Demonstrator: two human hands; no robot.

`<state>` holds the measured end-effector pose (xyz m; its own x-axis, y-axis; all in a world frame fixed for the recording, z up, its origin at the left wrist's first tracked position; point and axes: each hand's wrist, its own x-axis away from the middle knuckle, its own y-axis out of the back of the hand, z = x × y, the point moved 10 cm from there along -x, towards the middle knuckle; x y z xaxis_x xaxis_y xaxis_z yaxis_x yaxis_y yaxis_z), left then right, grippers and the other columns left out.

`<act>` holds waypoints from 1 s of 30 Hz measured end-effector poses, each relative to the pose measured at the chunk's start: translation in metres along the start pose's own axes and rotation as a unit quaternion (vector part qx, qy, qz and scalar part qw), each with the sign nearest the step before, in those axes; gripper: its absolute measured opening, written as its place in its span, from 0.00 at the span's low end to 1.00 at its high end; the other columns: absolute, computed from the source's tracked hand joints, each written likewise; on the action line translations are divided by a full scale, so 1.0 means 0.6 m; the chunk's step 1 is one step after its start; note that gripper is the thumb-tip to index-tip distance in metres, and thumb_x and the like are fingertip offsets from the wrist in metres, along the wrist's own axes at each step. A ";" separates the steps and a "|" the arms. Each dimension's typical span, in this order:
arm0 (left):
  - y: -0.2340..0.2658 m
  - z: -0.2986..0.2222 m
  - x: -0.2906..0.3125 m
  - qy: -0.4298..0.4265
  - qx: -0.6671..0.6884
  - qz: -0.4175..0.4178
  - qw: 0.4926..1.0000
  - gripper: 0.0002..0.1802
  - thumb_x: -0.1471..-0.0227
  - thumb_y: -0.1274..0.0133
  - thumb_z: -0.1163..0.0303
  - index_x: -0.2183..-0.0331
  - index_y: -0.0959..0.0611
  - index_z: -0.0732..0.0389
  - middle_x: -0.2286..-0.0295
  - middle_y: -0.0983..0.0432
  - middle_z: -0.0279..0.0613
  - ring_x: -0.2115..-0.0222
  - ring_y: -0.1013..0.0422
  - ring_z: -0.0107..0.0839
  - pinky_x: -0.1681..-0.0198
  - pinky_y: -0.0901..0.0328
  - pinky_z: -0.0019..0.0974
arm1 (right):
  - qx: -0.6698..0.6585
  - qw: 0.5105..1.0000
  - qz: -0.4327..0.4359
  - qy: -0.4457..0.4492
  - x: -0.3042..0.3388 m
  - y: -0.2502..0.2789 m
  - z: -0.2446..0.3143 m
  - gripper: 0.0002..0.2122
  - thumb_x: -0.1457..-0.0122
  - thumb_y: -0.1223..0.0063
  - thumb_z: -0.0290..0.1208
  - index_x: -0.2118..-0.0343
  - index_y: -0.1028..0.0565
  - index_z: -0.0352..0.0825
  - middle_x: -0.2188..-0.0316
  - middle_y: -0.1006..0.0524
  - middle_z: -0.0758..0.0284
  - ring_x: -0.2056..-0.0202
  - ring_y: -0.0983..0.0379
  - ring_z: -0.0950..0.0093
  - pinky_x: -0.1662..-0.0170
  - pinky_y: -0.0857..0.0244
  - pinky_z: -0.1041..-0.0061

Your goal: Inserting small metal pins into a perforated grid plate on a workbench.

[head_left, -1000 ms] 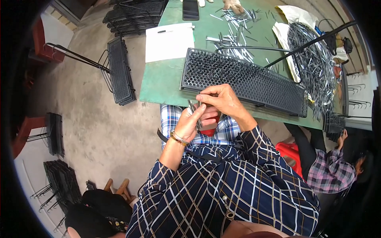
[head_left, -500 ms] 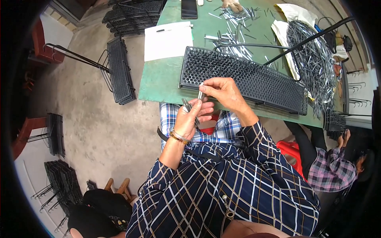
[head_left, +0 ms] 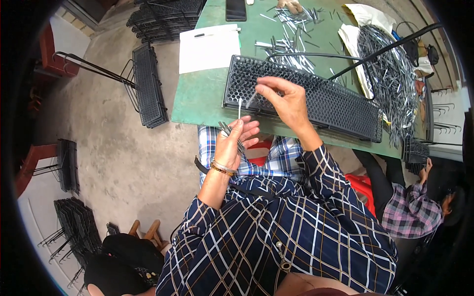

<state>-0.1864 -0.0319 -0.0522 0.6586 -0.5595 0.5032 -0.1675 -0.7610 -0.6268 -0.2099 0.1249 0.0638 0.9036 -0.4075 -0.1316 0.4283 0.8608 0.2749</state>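
My left hand [head_left: 229, 148] is closed around a small bunch of thin metal rods [head_left: 224, 128], palm partly up. One shiny rod [head_left: 240, 109] stands up from between its thumb and fingers toward the tray. Over the left part of a long black perforated tray [head_left: 340, 109], my right hand [head_left: 292, 107] pinches another thin metal rod [head_left: 253, 99], smeared by motion, slanting above the holes. Many round holes cover the tray; dark rod ends seem to stand in those at its left end. Whether the pinched rod touches a hole I cannot tell.
Loose metal rods [head_left: 291, 47] lie scattered on the green table [head_left: 197, 101]. A white sack [head_left: 351, 42] spills a heap of rods at right. A black hooked handle [head_left: 390, 47] rises over the tray. White paper [head_left: 210, 52] and a phone [head_left: 236, 10] lie farther back.
My right hand has moved up from my left fingers to above the tray, carrying a rod. My left hand stays low, with a rod now sticking up from its fingertips.
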 end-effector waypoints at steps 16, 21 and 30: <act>-0.014 0.024 0.004 0.036 -0.025 0.035 0.998 0.18 0.42 0.55 0.63 0.56 0.27 0.67 0.63 0.25 0.49 0.65 0.27 0.31 0.66 0.28 0.33 | 0.186 0.933 -0.071 0.300 0.000 -0.042 0.052 0.06 0.52 0.41 0.24 0.69 0.22 0.33 0.72 0.21 0.64 0.69 0.24 0.69 0.66 0.31 0.75; -0.012 0.028 0.005 0.039 -0.021 0.035 0.998 0.18 0.42 0.56 0.64 0.56 0.27 0.67 0.63 0.25 0.48 0.65 0.27 0.31 0.66 0.28 0.33 | 0.165 0.945 -0.060 0.277 -0.006 -0.041 0.042 0.06 0.53 0.41 0.24 0.70 0.22 0.33 0.72 0.21 0.65 0.69 0.24 0.69 0.65 0.31 0.75; -0.007 0.030 0.007 0.045 -0.016 0.031 0.998 0.16 0.42 0.55 0.65 0.56 0.27 0.65 0.64 0.24 0.45 0.66 0.26 0.29 0.68 0.28 0.31 | 0.159 0.942 -0.055 0.289 -0.009 -0.042 0.038 0.06 0.53 0.41 0.24 0.70 0.22 0.33 0.72 0.21 0.65 0.69 0.24 0.70 0.66 0.31 0.75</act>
<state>-0.1700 -0.0248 -0.0581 0.5781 -0.6317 0.5165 -0.2295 -0.7333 -0.6400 -0.2253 0.0985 0.0795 0.7408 -0.1762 -0.6481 0.5817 0.6509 0.4879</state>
